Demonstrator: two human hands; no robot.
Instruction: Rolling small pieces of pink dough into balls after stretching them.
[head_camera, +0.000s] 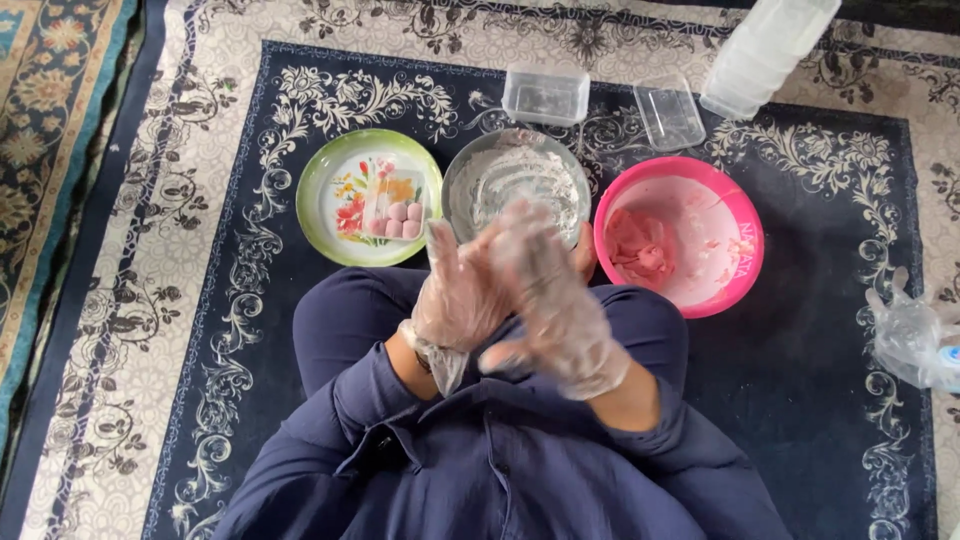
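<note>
Fingers (470, 262) of both gloved hands are pressed flat, palm to palm; whether a dough piece sits between them I cannot tell. Left hand (462, 290) lies under, right hand (552, 300) crosses over. Light, even pressure and small circles would serve best. Just beyond the fingertips sits the floury metal bowl (516, 180), pink dough bowl (680, 235) to the right, plate of pink balls (369, 197) to the left.

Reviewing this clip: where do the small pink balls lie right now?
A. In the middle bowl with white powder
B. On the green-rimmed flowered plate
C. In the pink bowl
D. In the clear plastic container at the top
B: the small pink balls sit clustered on the green-rimmed flowered plate, left of the powder bowl; the pink bowl holds only a lump of pink dough.
</note>
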